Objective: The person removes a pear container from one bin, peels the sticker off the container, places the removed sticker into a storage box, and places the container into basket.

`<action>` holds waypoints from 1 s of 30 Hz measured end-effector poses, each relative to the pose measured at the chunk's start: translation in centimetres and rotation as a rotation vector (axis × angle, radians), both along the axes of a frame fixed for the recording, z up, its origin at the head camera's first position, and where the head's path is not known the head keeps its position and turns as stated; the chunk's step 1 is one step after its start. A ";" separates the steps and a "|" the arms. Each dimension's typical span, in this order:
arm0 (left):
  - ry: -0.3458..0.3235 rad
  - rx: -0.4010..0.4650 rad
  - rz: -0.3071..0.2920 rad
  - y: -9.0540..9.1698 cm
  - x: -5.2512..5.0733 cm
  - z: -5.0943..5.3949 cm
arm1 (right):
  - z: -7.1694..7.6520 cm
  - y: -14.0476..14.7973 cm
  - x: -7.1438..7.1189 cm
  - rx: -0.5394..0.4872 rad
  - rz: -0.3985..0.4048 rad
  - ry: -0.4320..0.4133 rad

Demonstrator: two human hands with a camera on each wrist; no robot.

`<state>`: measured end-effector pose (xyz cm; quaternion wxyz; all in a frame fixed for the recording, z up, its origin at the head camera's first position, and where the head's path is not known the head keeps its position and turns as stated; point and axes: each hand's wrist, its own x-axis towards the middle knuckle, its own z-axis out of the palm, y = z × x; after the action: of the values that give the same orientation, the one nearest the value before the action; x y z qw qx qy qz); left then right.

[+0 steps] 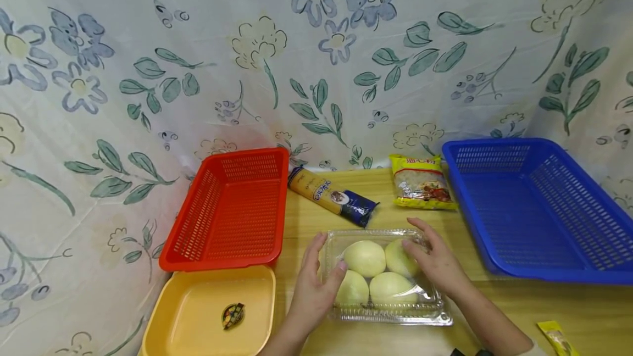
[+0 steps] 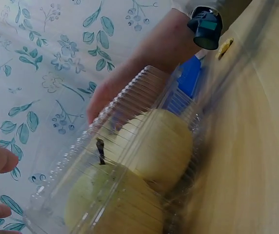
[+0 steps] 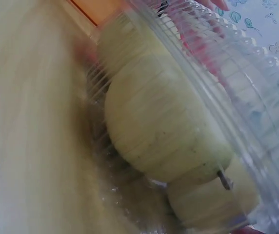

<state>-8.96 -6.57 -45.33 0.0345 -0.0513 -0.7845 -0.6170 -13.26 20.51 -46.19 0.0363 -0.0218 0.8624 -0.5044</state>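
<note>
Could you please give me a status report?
Left grip and right grip at opposite sides of clear container; four pale fruits inside; nothing visibly blocking.

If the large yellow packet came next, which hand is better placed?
Probably the right hand: it is at the right side of the clear container, nearer the large yellow packet; the left hand is opposite.

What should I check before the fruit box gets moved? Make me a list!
1. Four round, pale-green fruits inside the clear plastic box: ok.
2. Box snapped shut: cannot tell.
3. Left hand and right hand at opposite sides of the box: ok.
4. Firm grip: not ok, I think; the fingers look relaxed.
5. Space behind the box: not ok; a long, blue-and-yellow packet lies close.
6. Blue plastic basket apart from the box: ok.
</note>
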 end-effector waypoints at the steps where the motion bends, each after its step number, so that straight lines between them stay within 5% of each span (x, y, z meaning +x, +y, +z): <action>1: -0.007 0.004 0.004 0.1 0.0 -0.2 | -0.1 0.1 0.1 -0.004 -0.002 0.010; 12: -0.111 0.075 0.015 0.3 -0.5 -1.8 | -0.8 0.6 2.9 -0.260 0.027 -0.027; 21: -0.211 0.141 -0.033 0.0 -0.6 -2.6 | -1.7 0.5 3.3 -0.399 0.053 -0.036; 30: -0.235 0.154 -0.034 0.0 -0.5 -2.7 | -2.1 0.6 3.3 -0.375 0.061 -0.046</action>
<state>-9.50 -6.57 -48.04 -0.0641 0.0110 -0.7326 -0.6776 -9.91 21.14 -48.30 0.0666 -0.0428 0.7513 -0.6552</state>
